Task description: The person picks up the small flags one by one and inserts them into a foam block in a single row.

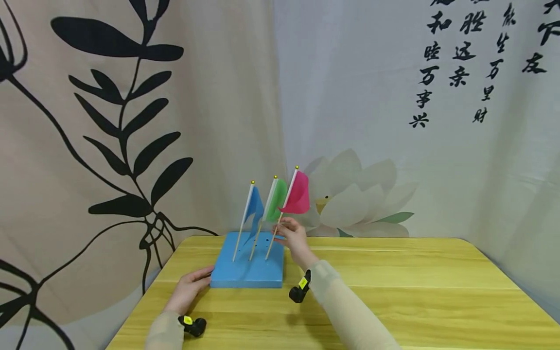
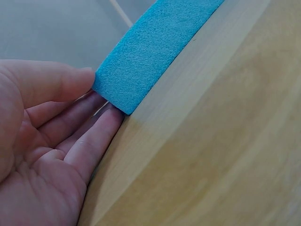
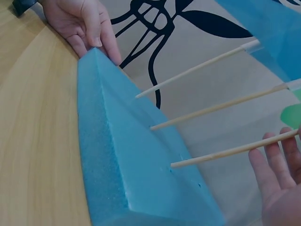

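Note:
A blue foam block (image 1: 262, 274) lies on the table. Three small flags on wooden sticks lean to the right over it: a blue flag (image 1: 253, 203), a green flag (image 1: 277, 198) and a pink flag (image 1: 298, 194) with gold tips. My right hand (image 1: 292, 237) holds the stick of the pink flag, whose lower end meets the block's top; how deep it sits cannot be told. The thumb is hidden in the right wrist view. My left hand (image 1: 189, 288) rests against the block's near left corner, its fingers (image 2: 96, 141) fairly straight along the side.
Small dark holes (image 3: 200, 185) show in the block beside the pink flag's stick. The wooden table (image 1: 393, 291) stretches to the right. Behind it hangs a curtain (image 1: 350, 121) printed with plants and writing. Both wrists carry small black cameras (image 1: 300, 288).

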`<state>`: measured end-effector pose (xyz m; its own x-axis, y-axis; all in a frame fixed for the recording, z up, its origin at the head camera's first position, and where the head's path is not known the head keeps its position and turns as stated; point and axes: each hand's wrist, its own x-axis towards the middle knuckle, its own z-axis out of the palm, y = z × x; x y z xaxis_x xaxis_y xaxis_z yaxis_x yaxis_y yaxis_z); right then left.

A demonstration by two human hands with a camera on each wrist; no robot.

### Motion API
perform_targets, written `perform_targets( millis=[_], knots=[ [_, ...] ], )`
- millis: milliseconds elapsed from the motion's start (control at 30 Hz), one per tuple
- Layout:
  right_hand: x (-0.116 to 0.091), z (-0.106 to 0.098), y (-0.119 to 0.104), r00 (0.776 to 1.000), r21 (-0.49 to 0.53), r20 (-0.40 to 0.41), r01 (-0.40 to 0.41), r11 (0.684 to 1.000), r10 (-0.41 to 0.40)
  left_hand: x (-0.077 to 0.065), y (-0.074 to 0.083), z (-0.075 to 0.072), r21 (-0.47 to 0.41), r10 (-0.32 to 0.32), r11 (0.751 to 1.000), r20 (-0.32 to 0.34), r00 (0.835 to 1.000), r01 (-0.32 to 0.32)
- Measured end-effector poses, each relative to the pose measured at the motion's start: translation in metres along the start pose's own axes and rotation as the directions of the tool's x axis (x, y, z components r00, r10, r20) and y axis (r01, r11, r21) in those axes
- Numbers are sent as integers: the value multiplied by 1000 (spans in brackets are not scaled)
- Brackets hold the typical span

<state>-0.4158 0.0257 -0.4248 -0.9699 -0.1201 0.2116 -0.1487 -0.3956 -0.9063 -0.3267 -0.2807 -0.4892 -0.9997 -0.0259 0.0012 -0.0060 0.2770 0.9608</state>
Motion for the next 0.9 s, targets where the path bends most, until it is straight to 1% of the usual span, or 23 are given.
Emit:
perform_targets(
  millis=[133, 300, 433, 633, 900],
  knots=[
    [0, -3, 2, 1000, -8, -10, -5, 1000, 5, 1, -1, 2, -7, 1, 1000, 1, 1000, -1],
    [1, -4, 2, 1000, -16, 6, -13, 1000, 13, 0, -1, 3, -5, -2, 1000, -2, 1000, 2],
    [-1, -3, 3, 1000, -46, 14, -14, 999, 15, 0, -2, 4, -5, -9, 1000, 0, 1000, 9],
    [-7, -3, 9, 1000, -85, 16, -9, 996, 10, -1, -3, 5, 0, -14, 1000, 0, 1000, 14],
    [-6, -5, 14, 999, -75, 32, -15, 997, 18, 1, 0, 0, -13, -2, 1000, 14, 1000, 2]
  ],
)
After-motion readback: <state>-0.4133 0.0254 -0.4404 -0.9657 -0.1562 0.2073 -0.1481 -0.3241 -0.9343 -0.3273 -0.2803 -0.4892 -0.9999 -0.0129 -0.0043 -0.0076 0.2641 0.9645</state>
